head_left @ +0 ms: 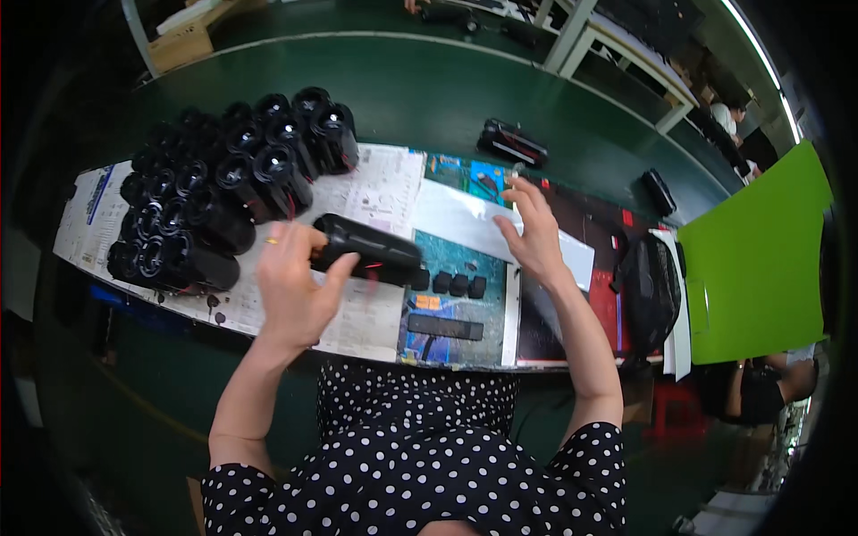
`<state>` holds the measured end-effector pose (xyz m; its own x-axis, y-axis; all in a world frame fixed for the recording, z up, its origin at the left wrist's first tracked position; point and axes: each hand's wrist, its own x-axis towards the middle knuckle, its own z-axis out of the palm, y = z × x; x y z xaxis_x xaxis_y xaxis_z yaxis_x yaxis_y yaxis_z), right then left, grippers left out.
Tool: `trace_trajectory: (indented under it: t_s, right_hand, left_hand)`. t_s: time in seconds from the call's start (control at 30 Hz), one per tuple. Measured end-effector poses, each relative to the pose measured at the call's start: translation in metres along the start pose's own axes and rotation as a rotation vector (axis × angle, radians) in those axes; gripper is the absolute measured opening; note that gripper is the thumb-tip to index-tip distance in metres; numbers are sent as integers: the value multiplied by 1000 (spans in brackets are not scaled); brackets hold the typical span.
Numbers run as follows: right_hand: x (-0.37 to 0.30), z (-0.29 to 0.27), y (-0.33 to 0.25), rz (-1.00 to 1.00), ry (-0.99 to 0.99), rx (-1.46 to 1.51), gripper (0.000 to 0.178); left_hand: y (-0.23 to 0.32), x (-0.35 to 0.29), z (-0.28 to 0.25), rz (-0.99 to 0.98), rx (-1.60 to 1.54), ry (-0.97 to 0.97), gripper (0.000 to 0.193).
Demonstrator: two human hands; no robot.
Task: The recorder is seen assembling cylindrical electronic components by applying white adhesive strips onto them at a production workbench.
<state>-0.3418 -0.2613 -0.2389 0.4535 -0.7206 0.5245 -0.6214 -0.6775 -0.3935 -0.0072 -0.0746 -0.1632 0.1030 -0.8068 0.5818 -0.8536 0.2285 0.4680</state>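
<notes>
My left hand [297, 281] has its fingers and thumb at the near-left end of a glossy black cylindrical housing [374, 246], which lies tilted sideways above the paper-covered part of the bench. Short red wires, smeared by motion, show under the housing. My right hand [534, 234] is raised with its fingers apart and nothing in them. Beneath it lies a long white strip [465, 214]. Several small black blocks [459, 285] sit in a row between my hands, with a flat black bar [445, 327] closer to me.
Many upright black cylinders [241, 174] crowd the left of the bench [357, 330]. At the right are a black mesh-like bag [648, 290] and a bright green panel [755, 268]. Two dark objects, one a boxy unit [512, 143], lie beyond the bench. Other people sit far right.
</notes>
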Motion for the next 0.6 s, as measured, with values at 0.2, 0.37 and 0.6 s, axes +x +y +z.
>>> trace_trajectory:
  t_s: [0.2,0.37,0.6]
  right_hand:
    - [-78,-48,-67,98,-300,596,68]
    - [-108,-20,-77,-29,-157,296,80]
    - [-101,-13,-79,-28,-141,324,80]
  left_hand:
    - [19,-58,114,-567,-707,-350,36]
    - [38,-64,116,-547,-671,-385,38]
    - [26,-65,112,-639,-820,-391,33]
